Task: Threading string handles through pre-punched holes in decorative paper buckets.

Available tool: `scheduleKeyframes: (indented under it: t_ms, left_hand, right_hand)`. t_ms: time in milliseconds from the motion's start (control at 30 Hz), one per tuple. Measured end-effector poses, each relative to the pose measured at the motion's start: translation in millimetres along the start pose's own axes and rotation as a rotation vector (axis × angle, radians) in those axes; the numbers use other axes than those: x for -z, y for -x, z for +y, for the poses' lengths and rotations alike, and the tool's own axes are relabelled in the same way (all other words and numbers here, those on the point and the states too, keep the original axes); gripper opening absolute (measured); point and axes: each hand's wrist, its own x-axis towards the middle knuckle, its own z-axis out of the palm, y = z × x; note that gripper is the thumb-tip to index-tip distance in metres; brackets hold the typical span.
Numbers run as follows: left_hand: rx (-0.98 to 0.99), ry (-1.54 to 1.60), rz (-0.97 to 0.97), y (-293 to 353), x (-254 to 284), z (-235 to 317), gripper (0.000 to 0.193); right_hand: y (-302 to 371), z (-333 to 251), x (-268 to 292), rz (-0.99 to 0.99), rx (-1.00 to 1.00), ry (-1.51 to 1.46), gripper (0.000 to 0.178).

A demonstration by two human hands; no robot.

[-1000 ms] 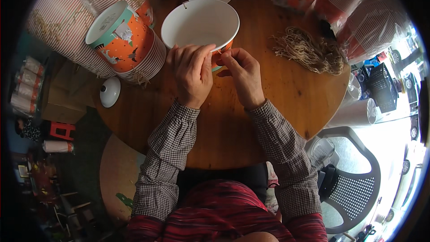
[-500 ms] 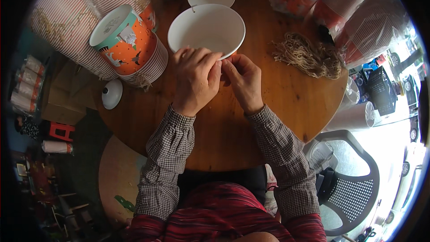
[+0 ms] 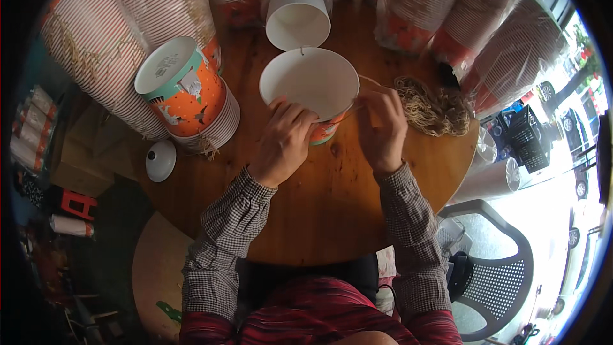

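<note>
A paper bucket [image 3: 310, 80], white inside with an orange and green printed outside, stands in front of me on the table. A short bit of cord pokes through at the far side of its rim. My left hand [image 3: 281, 144] is closed on the near-left part of the rim, its fingertips at the edge. Just right of the bucket my right hand [image 3: 383, 131], somewhat blurred, pinches a thin tan string [image 3: 370, 81]; a stretch of it shows between the rim and the fingers. Beyond that hand lies a loose bundle of tan strings [image 3: 434, 107].
Stacked orange buckets [image 3: 185, 99] stand at the left beside a white lid [image 3: 161, 160] with a black knob. Another white bucket [image 3: 298, 22] lies tipped toward me at the back. Plastic-wrapped stacks [image 3: 514, 54] ring the round wooden table [image 3: 319, 230]. A grey chair [image 3: 498, 275] is at the right.
My right hand has moved right, away from the rim, with the string drawn out. My left hand stays at the rim. The whole view has shifted, so the table sits lower.
</note>
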Motion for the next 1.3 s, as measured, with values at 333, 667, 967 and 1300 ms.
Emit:
scheduleKeyframes:
  t_ms: [333, 667, 967, 1300]
  left_hand:
    - [0.014, 0.241, -0.117, -16.6, 16.7, -21.6, 0.005]
    - [0.143, 0.351, -0.157, -45.0, 18.2, -42.5, 0.003]
    - [0.335, 0.482, 0.063, -39.4, 10.8, -44.4, 0.017]
    - [0.418, 0.617, -0.044, -34.6, 10.3, -45.5, 0.018]
  right_hand:
    - [6.4, 0.1, -38.5, -0.217, 0.146, 0.027, 0.013]
    - [-31.5, -13.2, -39.8, -0.491, -0.138, -0.084, 0.012]
    - [-27.7, -5.8, -61.3, -0.271, -0.362, -0.222, 0.009]
    - [-44.4, 0.3, -37.7, -0.419, -0.257, -0.203, 0.012]
